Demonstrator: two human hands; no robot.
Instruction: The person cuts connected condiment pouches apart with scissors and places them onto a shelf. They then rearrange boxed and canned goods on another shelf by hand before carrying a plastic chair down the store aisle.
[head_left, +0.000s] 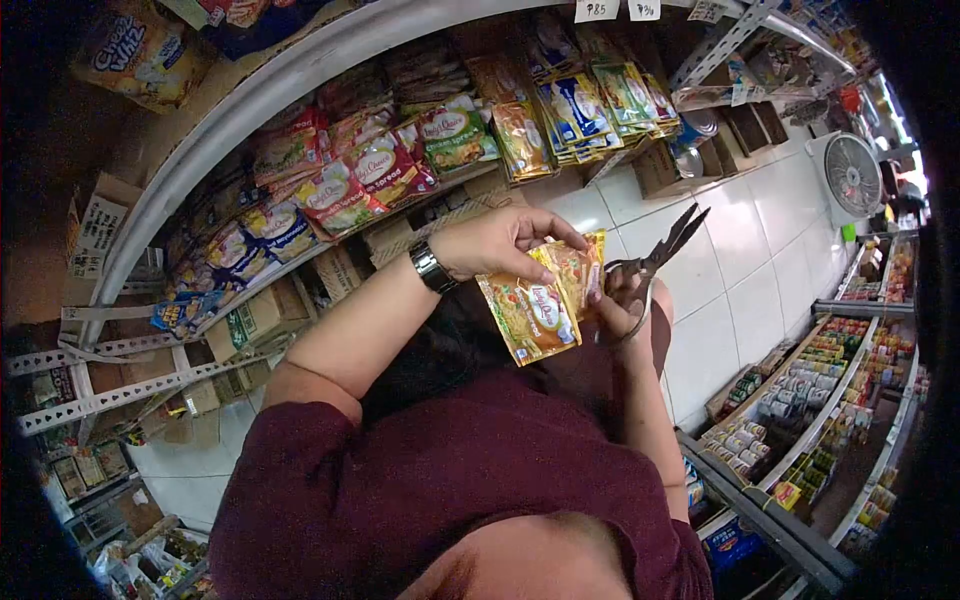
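My left hand (pixel 512 243), with a dark metal watch (pixel 432 267) on its wrist, is closed on the top edges of yellow-orange sandwich spread sachets (pixel 538 318). At least two sachets overlap, and the nearest hangs down with its printed front showing. My right hand (pixel 622 308) is at the sachets' right edge, its fingers partly hidden behind them. It is wrapped round the handles of dark scissors (pixel 662 252), whose slightly parted blades point up and right, away from the sachets.
Ahead, a shelf carries rows of spread sachets (pixel 458 134), more yellow ones (pixel 522 140) and blue packs (pixel 578 108). Cardboard boxes (pixel 262 318) sit lower down. To the right are a white-tiled floor (pixel 735 285), a fan (pixel 853 172) and shelves of canned goods (pixel 800 385).
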